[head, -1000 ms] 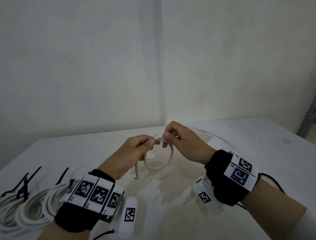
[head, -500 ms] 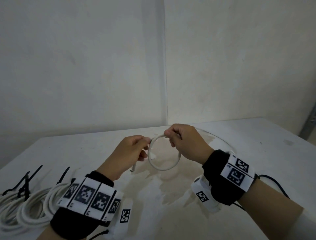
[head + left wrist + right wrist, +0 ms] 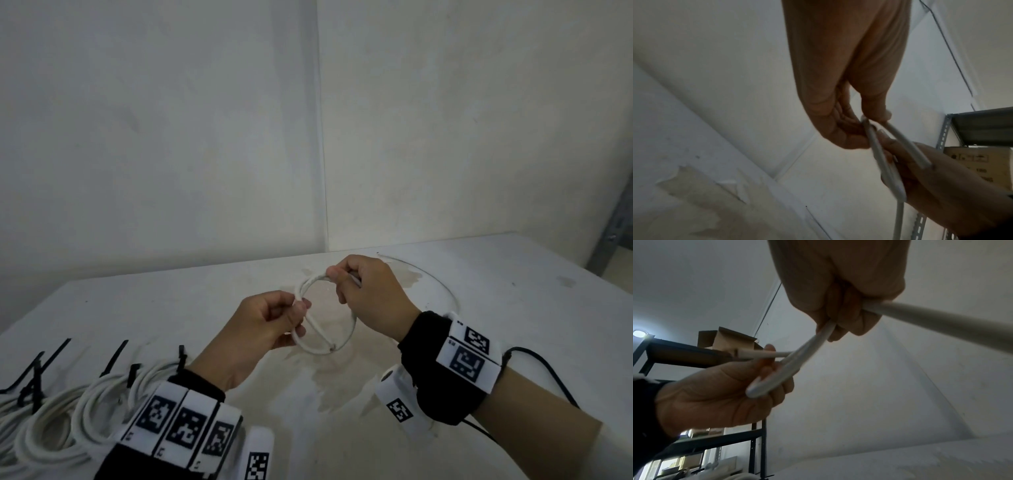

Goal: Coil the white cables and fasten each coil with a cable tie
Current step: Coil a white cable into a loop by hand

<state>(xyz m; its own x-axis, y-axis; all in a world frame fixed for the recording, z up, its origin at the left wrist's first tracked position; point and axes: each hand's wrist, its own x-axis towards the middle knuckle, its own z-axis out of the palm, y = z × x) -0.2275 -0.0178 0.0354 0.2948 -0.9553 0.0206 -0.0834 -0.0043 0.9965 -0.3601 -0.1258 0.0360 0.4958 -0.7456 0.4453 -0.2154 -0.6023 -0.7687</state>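
A white cable (image 3: 352,334) is held above the table as a small coil of about two turns. My left hand (image 3: 299,315) pinches the coil's left side between thumb and fingers. My right hand (image 3: 337,277) grips the coil's top, and the loose length runs out behind it across the table. The cut end (image 3: 330,348) lies across the bottom of the coil. In the left wrist view the left hand (image 3: 869,123) pinches the cable (image 3: 885,170). In the right wrist view the right hand (image 3: 830,327) is curled round the cable (image 3: 789,363).
Several coiled white cables (image 3: 51,421) fastened with black cable ties (image 3: 116,356) lie at the near left of the white table (image 3: 513,308). A stained patch marks the table under the hands. White walls meet in a corner behind. Metal shelving stands at the right.
The single loop has become a coil with a second turn. My right hand swung the cable round and rose to the top; my left hand shifted lower on the left side.
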